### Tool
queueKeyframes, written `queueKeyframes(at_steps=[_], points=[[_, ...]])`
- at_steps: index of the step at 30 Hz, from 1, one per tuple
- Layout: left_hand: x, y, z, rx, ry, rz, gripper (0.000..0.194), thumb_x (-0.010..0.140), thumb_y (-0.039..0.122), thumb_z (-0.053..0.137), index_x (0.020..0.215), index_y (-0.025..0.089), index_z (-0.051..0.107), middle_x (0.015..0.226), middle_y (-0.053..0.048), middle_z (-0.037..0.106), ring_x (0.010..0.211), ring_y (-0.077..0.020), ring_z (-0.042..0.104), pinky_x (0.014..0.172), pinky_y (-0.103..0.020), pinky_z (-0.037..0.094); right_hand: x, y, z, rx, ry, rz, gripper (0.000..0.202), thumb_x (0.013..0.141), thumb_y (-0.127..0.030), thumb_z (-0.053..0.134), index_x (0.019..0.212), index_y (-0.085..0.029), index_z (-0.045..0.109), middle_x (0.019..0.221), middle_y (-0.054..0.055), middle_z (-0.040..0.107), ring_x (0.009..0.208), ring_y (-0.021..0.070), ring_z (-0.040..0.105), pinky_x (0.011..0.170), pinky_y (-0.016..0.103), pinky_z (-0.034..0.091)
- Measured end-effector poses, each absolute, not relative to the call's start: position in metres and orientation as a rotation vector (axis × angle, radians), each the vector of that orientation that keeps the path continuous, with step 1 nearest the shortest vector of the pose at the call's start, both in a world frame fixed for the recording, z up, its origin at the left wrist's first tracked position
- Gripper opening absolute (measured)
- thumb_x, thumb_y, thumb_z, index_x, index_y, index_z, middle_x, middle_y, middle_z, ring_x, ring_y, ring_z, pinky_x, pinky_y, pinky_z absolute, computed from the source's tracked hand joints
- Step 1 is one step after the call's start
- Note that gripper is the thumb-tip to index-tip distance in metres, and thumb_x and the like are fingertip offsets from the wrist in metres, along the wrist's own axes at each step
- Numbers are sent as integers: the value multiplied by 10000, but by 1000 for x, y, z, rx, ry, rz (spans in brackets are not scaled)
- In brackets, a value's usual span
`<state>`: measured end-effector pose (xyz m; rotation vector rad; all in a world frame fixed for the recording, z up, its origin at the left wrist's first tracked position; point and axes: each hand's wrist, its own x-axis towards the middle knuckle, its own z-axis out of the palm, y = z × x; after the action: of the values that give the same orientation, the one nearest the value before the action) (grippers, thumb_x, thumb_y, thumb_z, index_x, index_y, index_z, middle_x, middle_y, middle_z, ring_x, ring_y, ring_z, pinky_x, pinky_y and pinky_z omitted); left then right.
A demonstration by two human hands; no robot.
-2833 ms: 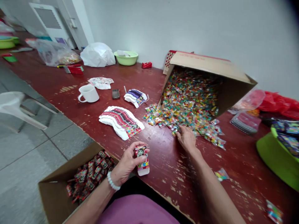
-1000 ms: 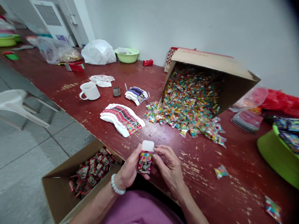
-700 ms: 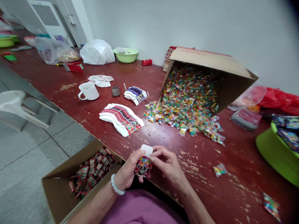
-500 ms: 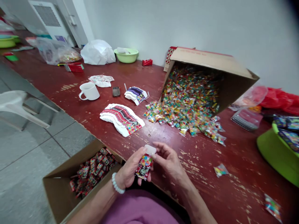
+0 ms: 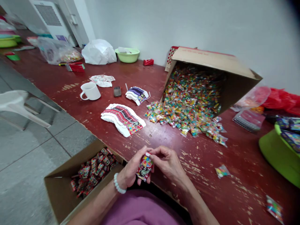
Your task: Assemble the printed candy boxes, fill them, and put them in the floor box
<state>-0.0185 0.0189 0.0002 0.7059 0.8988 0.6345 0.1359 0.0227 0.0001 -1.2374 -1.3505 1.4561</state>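
A small red patterned box (image 5: 144, 168) is held upright at the table's front edge by my left hand (image 5: 132, 168), fingers wrapped round its sides and bottom. My right hand (image 5: 165, 159) pinches the white flap at the box's top, thumb and forefinger pressed on it. Flat red-and-white cartons (image 5: 124, 118) lie fanned in a stack beyond my hands. Behind them is a smaller stack of purple cartons (image 5: 137, 94). Small candy packets (image 5: 187, 103) spill from a tipped cardboard box (image 5: 211, 59). Below left, an open carton (image 5: 58, 190) holds many red boxes (image 5: 95, 170).
A white mug (image 5: 91, 91), a dark small case (image 5: 117, 91) and a cloth lie on the left. Green basins (image 5: 127, 55) stand at the back and right. Two loose candy packets (image 5: 222, 171) lie at right. A white stool (image 5: 18, 104) is on the floor.
The white flap on top of the red box, raised before, is now folded down so that only a narrow strip shows. My right fingers have closed in on it.
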Motion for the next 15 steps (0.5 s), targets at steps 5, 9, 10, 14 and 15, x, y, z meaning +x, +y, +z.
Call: queueKeyframes(at_steps=[5,9,10,14,15], points=[[-21,19,-2,723,990,607,731,878,724,330,1027,101,683,625,-43,637,382,-124,603,245,-139,293,135,24,3,-1225,-1233,1579,241,844,-393,676,882,-156,700,563,9,675,473,151,615,500,249,464],[-26,18,-8,704,978,629,589,878,630,447,982,106,695,617,-48,657,412,-143,619,261,-154,313,136,16,5,-1197,-1547,1291,194,919,-340,584,911,-200,719,792,33,711,673,163,660,662,284,513],[-27,18,-9,668,951,640,548,881,593,459,1019,116,689,597,-40,654,407,-152,616,263,-163,318,136,12,5,-1167,-1629,1207,176,927,-322,573,936,-216,713,907,44,712,790,179,670,746,305,518],[-26,19,-15,491,879,786,365,874,422,503,1039,149,679,632,-28,684,505,-168,653,445,-234,501,128,-6,0,-1138,-1879,869,514,774,-347,762,1238,-240,566,1294,95,583,1161,264,546,975,415,441],[-26,19,-17,474,883,834,322,869,395,519,1004,154,685,698,-34,708,596,-178,682,550,-262,547,125,-8,-3,-1164,-1945,779,688,713,-343,808,1316,-229,498,1340,115,546,1187,286,514,988,441,424]])
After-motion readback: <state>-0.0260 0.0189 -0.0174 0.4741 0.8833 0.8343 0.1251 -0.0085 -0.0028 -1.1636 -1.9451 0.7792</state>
